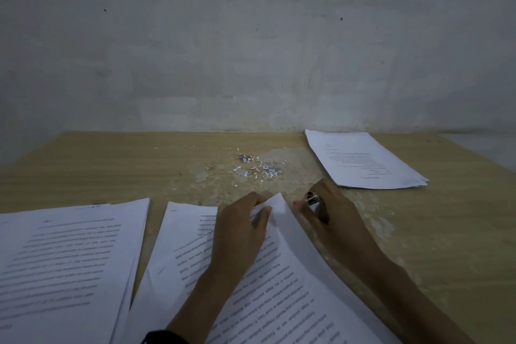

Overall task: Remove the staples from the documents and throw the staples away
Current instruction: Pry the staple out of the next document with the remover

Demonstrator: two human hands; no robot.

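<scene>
Wall (pixel 251 36): bare grey plaster with a few dark specks, filling the upper half of the view behind the far edge of the tabletop.
Tabletop (pixel 111 165): pale wood grain, with a worn, blotchy patch around its middle.
Near-left stack (pixel 64 260): printed pages lying flat at the lower left, loosely squared, just beside the middle document with a narrow strip of wood between them.
Middle document (pixel 181 246): printed sheets in front of the person, turned at an angle. Its top sheet is lifted and curled along the right edge, and its far corner is raised off the wood.
Far stack (pixel 363 162): a thinner pile of pages at the back right, flat and skewed, well apart from the other two.
Left hand (pixel 240 232): lies over the middle document, with thumb and fingers pinching that raised far corner.
Right hand (pixel 335 220): just right of the same corner, fingers curled tight round a metal tool.
Metal tool (pixel 312 200): small, dark and silvery, its tip pointing towards the pinched corner.
Wristband (pixel 159 336): dark, on the left wrist at the bottom edge.
Litter (pixel 257 169): tiny white and grey bits scattered on the worn patch beyond the hands. Some may be pulled staples, but they are too small to tell from paper scraps.
</scene>
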